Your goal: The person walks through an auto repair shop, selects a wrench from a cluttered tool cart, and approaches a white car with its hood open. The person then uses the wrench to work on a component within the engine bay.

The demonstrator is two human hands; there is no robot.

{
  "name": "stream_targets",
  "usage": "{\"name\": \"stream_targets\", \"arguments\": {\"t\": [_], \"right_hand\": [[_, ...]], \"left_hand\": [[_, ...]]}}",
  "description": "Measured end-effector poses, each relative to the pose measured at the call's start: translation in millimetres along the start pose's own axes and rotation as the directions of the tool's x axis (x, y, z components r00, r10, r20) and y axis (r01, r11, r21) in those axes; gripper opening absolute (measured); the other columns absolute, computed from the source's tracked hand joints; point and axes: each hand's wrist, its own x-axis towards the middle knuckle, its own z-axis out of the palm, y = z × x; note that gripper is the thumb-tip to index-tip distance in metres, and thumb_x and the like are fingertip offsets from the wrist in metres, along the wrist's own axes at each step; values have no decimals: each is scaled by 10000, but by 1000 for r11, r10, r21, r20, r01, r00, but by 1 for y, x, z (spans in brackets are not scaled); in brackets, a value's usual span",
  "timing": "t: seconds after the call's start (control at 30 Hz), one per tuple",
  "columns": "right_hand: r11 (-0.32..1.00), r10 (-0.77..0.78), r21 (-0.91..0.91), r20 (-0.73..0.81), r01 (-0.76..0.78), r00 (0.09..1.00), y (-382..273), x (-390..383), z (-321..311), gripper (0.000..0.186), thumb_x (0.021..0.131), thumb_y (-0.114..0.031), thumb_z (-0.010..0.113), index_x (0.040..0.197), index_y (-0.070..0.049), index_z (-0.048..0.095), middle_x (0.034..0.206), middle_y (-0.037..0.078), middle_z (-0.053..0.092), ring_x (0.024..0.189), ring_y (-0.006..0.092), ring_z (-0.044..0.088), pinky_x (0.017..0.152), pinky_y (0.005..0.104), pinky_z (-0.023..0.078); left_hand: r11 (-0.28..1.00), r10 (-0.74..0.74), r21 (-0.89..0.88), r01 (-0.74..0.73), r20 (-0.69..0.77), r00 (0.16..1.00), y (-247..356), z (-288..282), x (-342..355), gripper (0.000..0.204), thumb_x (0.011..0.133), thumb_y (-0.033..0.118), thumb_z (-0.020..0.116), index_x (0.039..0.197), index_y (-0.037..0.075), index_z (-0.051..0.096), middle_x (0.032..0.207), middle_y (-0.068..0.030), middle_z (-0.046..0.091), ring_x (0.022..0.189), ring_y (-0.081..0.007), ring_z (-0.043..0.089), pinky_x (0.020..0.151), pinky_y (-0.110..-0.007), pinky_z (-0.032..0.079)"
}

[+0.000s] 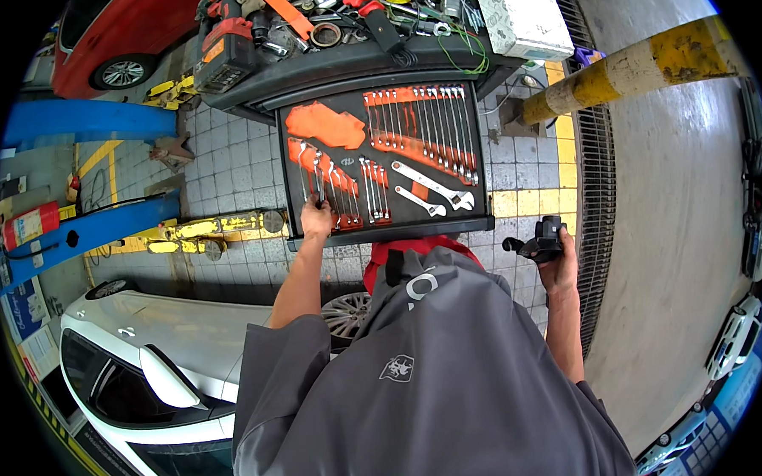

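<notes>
An open tool drawer with black and orange foam inlays lies in front of me. At its left side, my left hand has its fingers closed on the near end of a silver wrench. More wrenches lie beside it, and a row of longer combination wrenches fills the far right part. Two adjustable wrenches rest near the drawer's right front. Out to the right of the drawer, my right hand grips a black device with a dangling strap-like part; its exact kind is unclear.
Above the drawer, the cart top is crowded with sockets, a cordless power tool and cables. A yellow post stands right. Yellow lift arms and a white car are at left; a red car is beyond.
</notes>
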Motion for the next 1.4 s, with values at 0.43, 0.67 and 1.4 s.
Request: {"name": "stream_targets", "arguments": {"t": [0.43, 0.67, 1.4], "right_hand": [[1000, 13, 0, -38, -13, 999, -1, -8, 1, 348, 1047, -373, 569, 1212, -75, 633, 1029, 70, 716, 815, 218, 685, 729, 362, 555], [1000, 8, 5, -52, -7, 999, 2, -7, 0, 337, 1045, -368, 575, 1206, -77, 633, 1040, 76, 716, 823, 218, 682, 736, 364, 550], [1000, 11, 7, -96, -10, 995, -4, -4, 5, 370, 1062, -375, 540, 1236, -58, 618, 1049, 84, 710, 820, 223, 667, 737, 360, 547]], "left_hand": [[980, -74, -179, 82, 52, 996, -19, -1, 22, 308, 994, 43, 669, 1279, -51, 596, 993, -90, 726, 788, -153, 691, 661, -292, 542], [947, -115, -288, 142, 106, 988, -8, -3, 23, 350, 990, 24, 670, 1316, -58, 573, 1049, -98, 718, 818, -164, 695, 688, -292, 553], [715, 75, 699, -37, -24, 997, 70, -5, -27, 295, 910, 261, 701, 1170, 124, 672, 1122, -177, 743, 1013, -408, 714, 864, -509, 564]]}}
